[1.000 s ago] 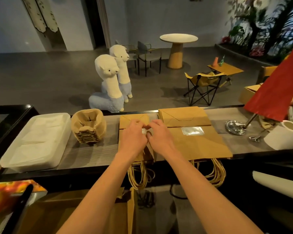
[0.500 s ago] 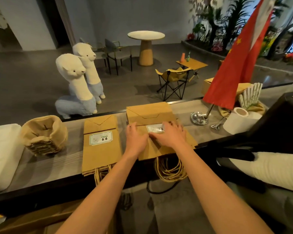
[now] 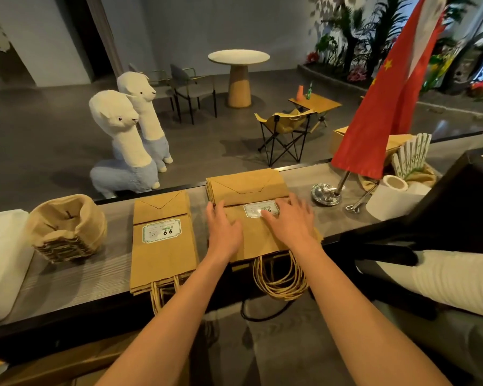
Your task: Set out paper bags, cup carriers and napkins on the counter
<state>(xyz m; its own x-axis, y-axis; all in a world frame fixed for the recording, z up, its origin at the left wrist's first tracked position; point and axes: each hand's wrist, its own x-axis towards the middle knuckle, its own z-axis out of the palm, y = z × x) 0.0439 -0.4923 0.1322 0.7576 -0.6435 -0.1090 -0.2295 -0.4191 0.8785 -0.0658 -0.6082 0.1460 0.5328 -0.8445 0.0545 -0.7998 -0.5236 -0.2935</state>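
1. A second ago both hands were pinching at the middle of the small bags (image 3: 162, 254). They have since crossed to the big bags (image 3: 248, 188), at 3 o'clock of the small ones. Half a second ago they were just landing there; now they lie settled on that stack.
2. The small bags lie free on the counter (image 3: 67, 280), their label (image 3: 161, 231) facing up and uncovered. Their handles hang over the near edge at 6 o'clock. I judge that stack done with.
3. The big bags lie flat near the counter's middle, folded bottoms toward 12 o'clock and handles (image 3: 279, 277) looping off the edge at 6 o'clock. I read this as squaring up or smoothing the second stack.
4. My left hand (image 3: 223, 232) rests palm down on the stack's 9 o'clock edge. Its fingers are straight and close together, pointing to 12 o'clock, and it grips nothing.
5. My right hand (image 3: 290, 221) lies palm down toward the 3 o'clock side, fingers spread wide. The inner fingertips cover part of the stack's own label. It presses rather than pinches.
6. The carriers (image 3: 64, 229) sit in a nested pile at 9 o'clock of the small bags, well apart from both hands.
7. A white pack (image 3: 0, 260) lies further to 9 o'clock, cut by the frame. I cannot tell whether it holds the napkins.
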